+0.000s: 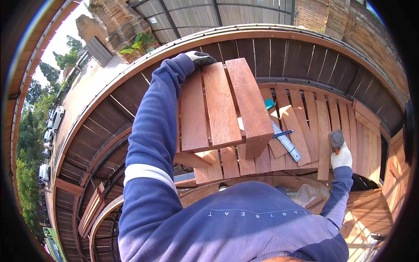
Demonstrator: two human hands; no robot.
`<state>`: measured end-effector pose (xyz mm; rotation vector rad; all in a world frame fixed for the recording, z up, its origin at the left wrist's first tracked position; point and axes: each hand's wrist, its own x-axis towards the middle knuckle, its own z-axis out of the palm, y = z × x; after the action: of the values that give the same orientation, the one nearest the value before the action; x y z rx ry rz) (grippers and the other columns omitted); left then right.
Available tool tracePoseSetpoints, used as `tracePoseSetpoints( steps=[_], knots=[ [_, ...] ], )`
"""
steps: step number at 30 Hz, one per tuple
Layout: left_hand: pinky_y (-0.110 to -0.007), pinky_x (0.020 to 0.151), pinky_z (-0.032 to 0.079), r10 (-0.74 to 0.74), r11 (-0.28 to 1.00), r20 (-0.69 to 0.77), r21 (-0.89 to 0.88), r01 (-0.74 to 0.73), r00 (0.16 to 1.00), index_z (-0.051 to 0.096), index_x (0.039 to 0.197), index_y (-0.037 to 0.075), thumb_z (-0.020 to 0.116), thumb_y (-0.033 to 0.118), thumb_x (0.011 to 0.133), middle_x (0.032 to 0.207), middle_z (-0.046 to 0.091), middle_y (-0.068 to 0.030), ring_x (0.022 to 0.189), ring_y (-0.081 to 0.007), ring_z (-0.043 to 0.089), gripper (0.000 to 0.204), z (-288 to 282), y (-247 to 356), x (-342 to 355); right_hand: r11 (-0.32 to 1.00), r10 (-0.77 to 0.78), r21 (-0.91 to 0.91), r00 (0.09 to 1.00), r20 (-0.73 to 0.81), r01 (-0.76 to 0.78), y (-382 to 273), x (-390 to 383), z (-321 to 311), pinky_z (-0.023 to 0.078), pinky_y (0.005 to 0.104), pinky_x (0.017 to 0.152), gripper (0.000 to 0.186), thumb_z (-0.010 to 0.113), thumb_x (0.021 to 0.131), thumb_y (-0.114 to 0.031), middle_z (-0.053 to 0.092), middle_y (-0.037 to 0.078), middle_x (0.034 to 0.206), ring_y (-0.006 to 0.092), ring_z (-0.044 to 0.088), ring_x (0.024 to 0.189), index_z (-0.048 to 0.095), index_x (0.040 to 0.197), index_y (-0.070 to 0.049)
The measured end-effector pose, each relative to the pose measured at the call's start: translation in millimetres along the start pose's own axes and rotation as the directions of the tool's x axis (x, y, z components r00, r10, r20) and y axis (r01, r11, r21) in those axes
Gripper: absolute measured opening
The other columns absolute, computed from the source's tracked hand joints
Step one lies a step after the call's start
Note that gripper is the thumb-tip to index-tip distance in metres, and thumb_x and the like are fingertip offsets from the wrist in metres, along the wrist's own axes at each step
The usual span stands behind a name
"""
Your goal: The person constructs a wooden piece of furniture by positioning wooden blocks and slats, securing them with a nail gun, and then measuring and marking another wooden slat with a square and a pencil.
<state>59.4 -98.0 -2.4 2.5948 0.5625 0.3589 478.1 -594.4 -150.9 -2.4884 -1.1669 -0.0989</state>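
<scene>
A small slatted wooden stool, or a box much like one, stands tilted in front of me at centre. My left hand, in a white glove with dark fingers, curls round its far left corner. At the right, my right hand, in a pale glove, is closed round a tool with a grey blocky head and an orange part below; its exact kind I cannot make out. Between the hands lie a silver metal ruler, a blue pencil across it, and loose wooden boards.
Beneath everything is a curved bench of wooden slats. A dark curved railing runs behind it. A small teal object sits beside the stool. Clear plastic lies near my body. More boards are stacked lower left.
</scene>
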Motion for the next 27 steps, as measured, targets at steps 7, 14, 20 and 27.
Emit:
tracePoseSetpoints(
  steps=[7,14,20,27],
  knots=[
    [-0.040,0.085,0.047,-0.424,0.891,0.004,0.180,0.416,0.906,0.071,0.103,0.006,0.044,0.055,0.095,0.097,0.071,-0.0149,0.090,-0.0338,0.065,0.057,18.4,41.3,21.8,0.918,0.013,-0.396,0.996,0.087,0.023,10.4,22.2,28.4,0.052,0.0436,0.078,0.067,0.061,0.080,-0.009,0.062,0.020,0.108,0.0354,0.066,0.089,0.036,0.142,-0.003],
    [-0.039,0.090,0.048,-0.302,0.833,-0.141,0.441,0.333,0.943,0.067,0.112,0.013,0.046,0.030,0.096,0.110,0.067,-0.0154,0.102,-0.0358,0.061,0.031,16.2,-7.2,28.3,0.866,-0.039,-0.494,0.994,0.100,0.084,16.9,35.1,62.7,0.054,0.0419,0.075,0.072,0.064,0.080,-0.013,0.063,0.020,0.109,0.0318,0.068,0.087,0.033,0.144,0.001],
    [-0.038,0.093,0.049,-0.242,0.813,-0.314,0.451,0.368,0.918,0.065,0.117,0.015,0.054,0.026,0.092,0.111,0.067,-0.0143,0.105,-0.0339,0.062,0.030,24.6,30.4,22.4,0.889,-0.063,-0.445,0.991,0.120,0.111,13.7,29.2,68.3,0.055,0.0408,0.073,0.090,0.071,0.078,-0.025,0.060,0.022,0.114,0.0327,0.068,0.085,0.022,0.147,0.004],
    [-0.039,0.109,0.036,-0.419,0.568,-0.229,0.689,0.450,0.879,0.043,0.142,0.011,0.044,0.050,0.096,0.141,0.049,-0.0152,0.129,-0.0295,0.047,0.060,12.4,92.9,-23.2,0.957,-0.047,-0.281,0.993,0.106,0.076,10.1,22.6,58.7,0.054,0.0439,0.077,0.087,0.071,0.076,-0.026,0.056,0.020,0.121,0.0359,0.065,0.091,0.027,0.148,-0.006]
  ],
)
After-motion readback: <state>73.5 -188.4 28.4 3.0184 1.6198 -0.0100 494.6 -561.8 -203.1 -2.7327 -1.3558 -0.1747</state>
